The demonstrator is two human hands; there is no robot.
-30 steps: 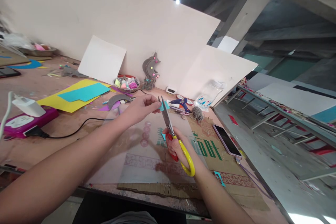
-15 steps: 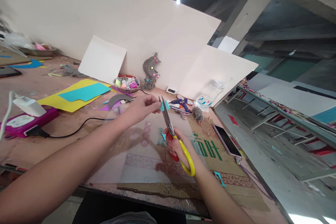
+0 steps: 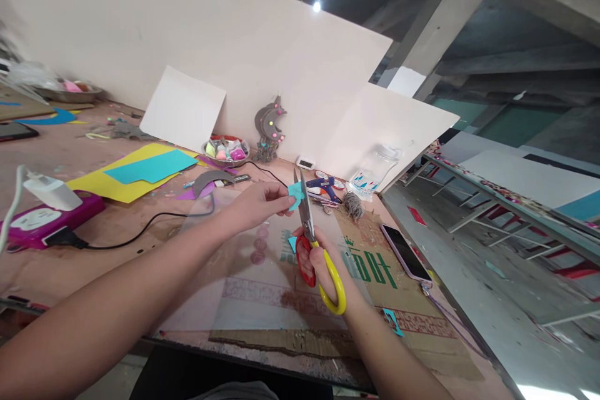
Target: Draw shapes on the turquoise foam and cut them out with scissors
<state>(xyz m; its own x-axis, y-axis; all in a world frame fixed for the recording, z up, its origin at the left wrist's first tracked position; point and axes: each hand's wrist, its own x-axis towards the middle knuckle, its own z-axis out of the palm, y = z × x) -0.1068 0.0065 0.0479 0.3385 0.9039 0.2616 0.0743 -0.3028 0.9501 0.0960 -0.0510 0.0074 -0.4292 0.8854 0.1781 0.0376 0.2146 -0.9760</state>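
Note:
Pinched in the fingertips of my left hand (image 3: 265,203) is a small turquoise paper piece (image 3: 295,192). My right hand (image 3: 323,256) is closed around scissors (image 3: 334,281) with one red and one yellow handle. Their blades point up and away from me, slightly parted, right beside the paper piece; whether they touch it I cannot tell. Below my hands lies a translucent sheet (image 3: 201,300) over printed cardboard (image 3: 422,344). One turquoise scrap (image 3: 392,322) rests on the cardboard near my right forearm, and another (image 3: 293,244) shows beside my right hand.
Yellow paper (image 3: 126,190) with a turquoise sheet (image 3: 150,165) on it lies left, near a purple power strip (image 3: 89,203). Behind my hands are a glue gun (image 3: 323,184), yarn (image 3: 352,205) and a plastic jar (image 3: 375,172). A phone (image 3: 405,253) lies at the right edge.
My left hand has shifted slightly right and down, and more of the turquoise piece shows. The scissors have turned more upright, with their tips moved a little right.

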